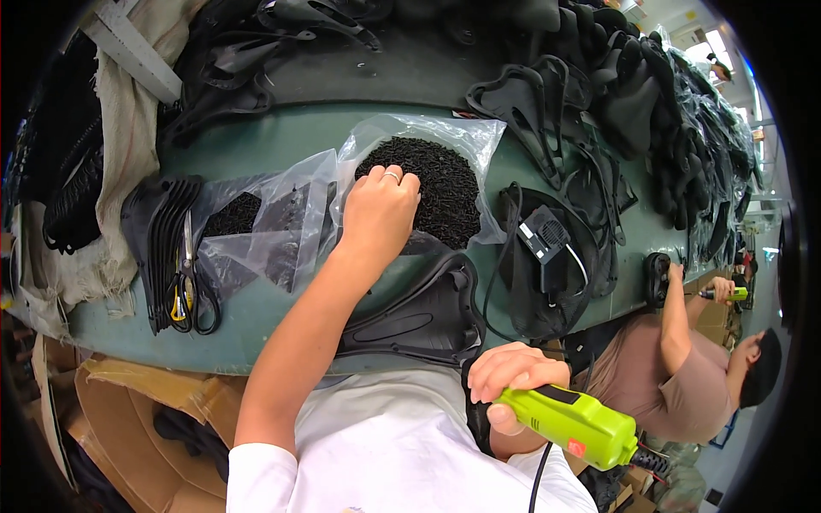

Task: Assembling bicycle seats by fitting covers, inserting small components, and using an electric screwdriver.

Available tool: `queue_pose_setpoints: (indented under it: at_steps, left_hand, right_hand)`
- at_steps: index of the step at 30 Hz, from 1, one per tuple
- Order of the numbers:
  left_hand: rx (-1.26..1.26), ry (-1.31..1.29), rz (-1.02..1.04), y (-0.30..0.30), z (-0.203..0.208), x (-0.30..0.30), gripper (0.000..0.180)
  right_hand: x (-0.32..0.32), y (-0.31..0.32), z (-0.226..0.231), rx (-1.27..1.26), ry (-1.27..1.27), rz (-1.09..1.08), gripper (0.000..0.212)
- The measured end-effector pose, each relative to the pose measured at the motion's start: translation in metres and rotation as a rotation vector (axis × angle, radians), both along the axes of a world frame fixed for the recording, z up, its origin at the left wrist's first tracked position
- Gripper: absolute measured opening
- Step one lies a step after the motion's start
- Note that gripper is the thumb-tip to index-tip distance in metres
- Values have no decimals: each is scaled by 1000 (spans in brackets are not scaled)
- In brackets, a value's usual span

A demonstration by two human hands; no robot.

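My left hand (382, 208), a ring on one finger, reaches into a clear plastic bag (490, 145) of small black pieces, probably screws (440, 184). Its fingers are curled down into the pile; the fingertips are hidden, so what they pinch cannot be seen. Gripped in my right hand (517, 380) is a lime-green electric screwdriver (573, 423), held over my lap with its corded end pointing lower right; its bit is hidden. Between my hands, at the table's near edge, lies a black bicycle saddle shell (419, 316).
Left on the green table (282, 137) are scissors (190, 274), stacked black shells (154, 248) and a second bag of black pieces (235, 215). A black power adapter (545, 235) with cables lies right. More saddle parts (629, 103) are heaped behind. A co-worker (676, 368) works at right; a cardboard box (128, 419) stands lower left.
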State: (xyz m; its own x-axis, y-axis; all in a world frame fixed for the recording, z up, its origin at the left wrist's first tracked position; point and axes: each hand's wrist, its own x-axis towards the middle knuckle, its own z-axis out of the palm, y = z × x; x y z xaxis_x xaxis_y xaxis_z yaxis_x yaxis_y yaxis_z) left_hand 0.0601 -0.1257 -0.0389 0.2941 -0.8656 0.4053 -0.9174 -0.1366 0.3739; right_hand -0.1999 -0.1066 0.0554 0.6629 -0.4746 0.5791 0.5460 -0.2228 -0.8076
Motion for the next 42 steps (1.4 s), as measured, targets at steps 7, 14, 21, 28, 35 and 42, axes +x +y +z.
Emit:
queue_pose_setpoints:
  at_steps: [7, 14, 21, 28, 35, 42]
  left_hand:
    - [-107, -12, 72, -2, 2, -1, 15]
    - [-139, -22, 15, 8, 27, 2, 17]
    - [-58, 384, -405, 120, 64, -47, 23]
    - [-203, 211, -405, 165, 48, -60, 24]
    - [-120, 239, -407, 177, 51, -56, 26]
    - [-318, 511, -149, 134, 62, -5, 21]
  right_hand:
    - [4, 5, 8, 31, -4, -90, 45]
    - [3, -9, 22, 159, 107, 228, 50]
    - [23, -6, 15, -21, -189, -128, 40]
    - [42, 3, 12, 157, -168, 148, 50]
    - [54, 7, 17, 225, -150, 190, 47]
    - [74, 12, -12, 165, -157, -25, 45]
